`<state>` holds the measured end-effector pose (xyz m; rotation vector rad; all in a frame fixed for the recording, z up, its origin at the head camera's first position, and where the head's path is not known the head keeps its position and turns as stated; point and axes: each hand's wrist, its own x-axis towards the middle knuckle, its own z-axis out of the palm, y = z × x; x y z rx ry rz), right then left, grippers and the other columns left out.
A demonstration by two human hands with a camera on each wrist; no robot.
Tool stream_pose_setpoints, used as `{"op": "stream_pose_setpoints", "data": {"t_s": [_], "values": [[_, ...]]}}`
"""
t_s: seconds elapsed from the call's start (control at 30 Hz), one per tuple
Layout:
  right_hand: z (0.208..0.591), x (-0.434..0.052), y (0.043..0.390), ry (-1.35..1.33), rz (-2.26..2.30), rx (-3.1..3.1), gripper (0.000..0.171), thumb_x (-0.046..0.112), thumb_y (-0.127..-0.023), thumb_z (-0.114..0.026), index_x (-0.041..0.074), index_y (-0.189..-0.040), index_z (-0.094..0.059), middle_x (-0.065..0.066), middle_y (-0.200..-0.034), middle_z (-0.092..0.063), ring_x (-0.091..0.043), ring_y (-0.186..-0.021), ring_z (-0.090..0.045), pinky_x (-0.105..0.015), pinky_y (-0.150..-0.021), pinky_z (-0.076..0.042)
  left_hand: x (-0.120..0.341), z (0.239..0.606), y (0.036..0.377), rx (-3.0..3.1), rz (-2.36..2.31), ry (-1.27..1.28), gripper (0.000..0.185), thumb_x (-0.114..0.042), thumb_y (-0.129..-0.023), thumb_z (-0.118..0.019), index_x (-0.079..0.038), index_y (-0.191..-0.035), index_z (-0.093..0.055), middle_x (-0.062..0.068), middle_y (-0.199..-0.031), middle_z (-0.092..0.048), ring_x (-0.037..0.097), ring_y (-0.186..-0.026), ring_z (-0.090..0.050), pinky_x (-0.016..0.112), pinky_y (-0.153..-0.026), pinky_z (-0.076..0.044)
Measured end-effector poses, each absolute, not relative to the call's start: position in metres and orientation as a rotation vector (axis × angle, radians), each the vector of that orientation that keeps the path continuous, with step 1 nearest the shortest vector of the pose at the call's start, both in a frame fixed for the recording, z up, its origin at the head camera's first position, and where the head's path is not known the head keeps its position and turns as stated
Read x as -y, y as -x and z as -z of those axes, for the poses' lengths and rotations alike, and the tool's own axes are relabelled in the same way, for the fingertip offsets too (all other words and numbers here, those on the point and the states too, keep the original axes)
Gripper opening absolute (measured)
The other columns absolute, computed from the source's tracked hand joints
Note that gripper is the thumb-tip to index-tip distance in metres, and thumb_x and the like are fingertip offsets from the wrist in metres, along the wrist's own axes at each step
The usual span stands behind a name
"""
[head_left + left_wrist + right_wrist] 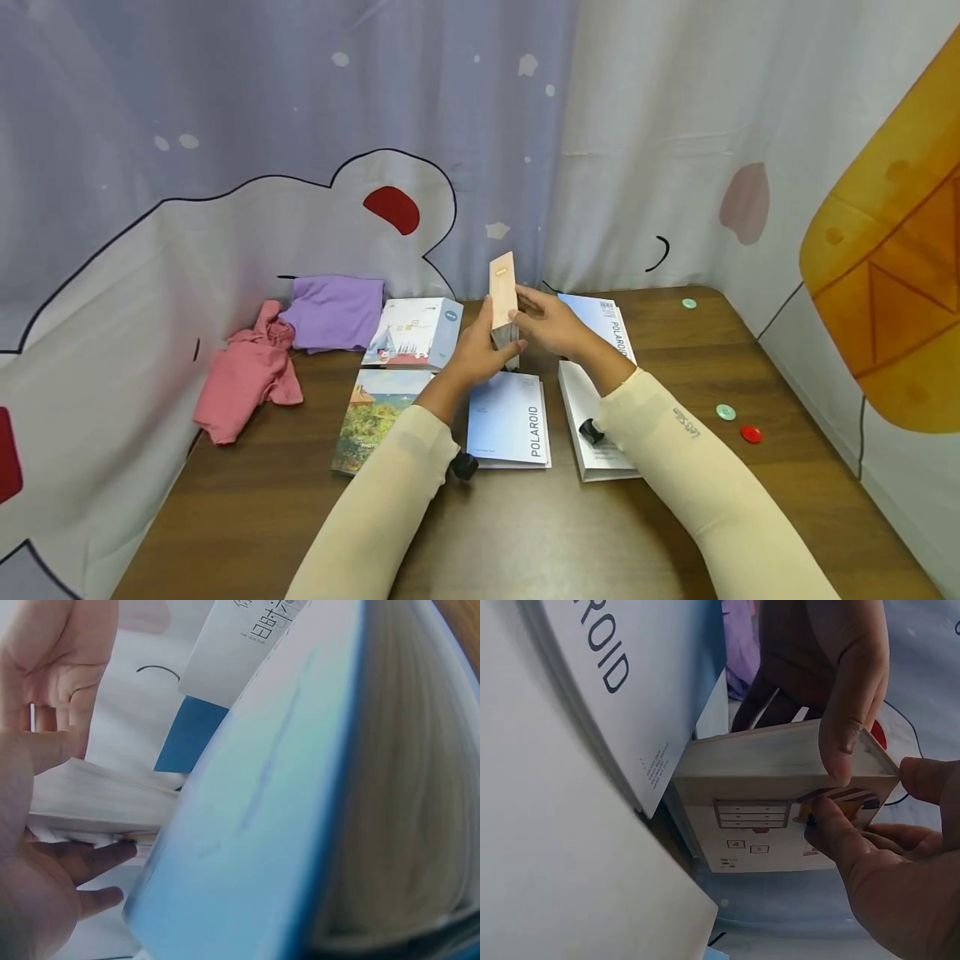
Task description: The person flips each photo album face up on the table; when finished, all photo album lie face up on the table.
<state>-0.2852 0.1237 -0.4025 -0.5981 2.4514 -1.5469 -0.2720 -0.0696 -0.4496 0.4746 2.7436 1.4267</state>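
Both hands hold a thick photo album (502, 287) raised over the back middle of the table, its narrow peach spine facing up in the head view. My left hand (477, 354) grips it from the left; in the right wrist view the thumb of that left hand (855, 697) lies across the page edges. From the other side my right hand (555, 321) holds it, with fingers against the cover of the album (754, 817), which shows a printed drawer unit. Just below lies a blue POLAROID album (506, 417), large in the left wrist view.
Left of it lie a white illustrated album (408, 329) and a landscape-cover album (363, 417). On the right are another POLAROID album (596, 317) and a white album (592, 425). Purple cloth (337, 312), pink cloth (247, 371), green button (725, 412) and red button (751, 433) sit farther out.
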Motion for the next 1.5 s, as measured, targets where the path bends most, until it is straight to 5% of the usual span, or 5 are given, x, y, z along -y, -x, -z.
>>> {"op": "stream_pose_setpoints", "data": {"t_s": [0.3,0.6,0.83,1.17,1.5], "values": [[0.399,-0.126,0.288,0.554,1.532,-2.436,0.057,0.023,-0.116,-0.057,0.014,-0.170,-0.041,-0.023,-0.163,-0.055,-0.041,-0.143,-0.064,-0.054,-0.116,-0.055,0.070,0.452,0.272,-2.655,-1.534,-0.438,0.110,-0.033,-0.100,-0.079,-0.014,-0.178,-0.003,0.023,-0.175,-0.038,0.041,-0.152,-0.054,0.057,-0.121,-0.049],[0.411,-0.124,0.294,0.509,1.500,-2.307,0.060,0.021,-0.114,-0.061,0.023,-0.170,-0.042,-0.020,-0.174,-0.041,-0.035,-0.153,-0.053,-0.050,-0.104,-0.063,0.079,0.459,0.275,-2.659,-1.564,-0.426,0.088,-0.040,-0.105,-0.073,-0.016,-0.174,-0.025,0.019,-0.167,-0.050,0.040,-0.149,-0.057,0.060,-0.121,-0.049],[0.412,-0.121,0.293,0.517,1.408,-2.313,0.054,0.007,-0.116,-0.048,0.021,-0.168,-0.045,-0.026,-0.155,-0.060,-0.030,-0.115,-0.069,-0.051,-0.102,-0.062,0.082,0.461,0.278,-2.662,-1.541,-0.287,0.082,-0.049,-0.104,-0.072,-0.017,-0.170,-0.034,0.017,-0.161,-0.057,0.039,-0.144,-0.061,0.060,-0.119,-0.051],[0.417,-0.124,0.295,0.507,1.303,-2.317,0.060,0.014,-0.113,-0.061,0.017,-0.169,-0.043,-0.022,-0.172,-0.044,-0.040,-0.150,-0.055,-0.055,-0.112,-0.058,0.089,0.462,0.276,-2.652,-1.496,-0.267,0.076,-0.043,-0.110,-0.063,-0.012,-0.172,-0.032,0.016,-0.166,-0.054,0.037,-0.152,-0.055,0.056,-0.124,-0.046],[0.421,-0.127,0.297,0.587,1.031,-2.430,0.061,0.026,-0.111,-0.065,0.009,-0.166,-0.047,-0.024,-0.167,-0.050,-0.042,-0.151,-0.054,-0.055,-0.122,-0.048,0.095,0.468,0.276,-2.706,-1.445,-0.208,0.070,-0.033,-0.111,-0.058,-0.025,-0.173,-0.028,0.014,-0.166,-0.054,0.040,-0.157,-0.048,0.061,-0.129,-0.038]]}}
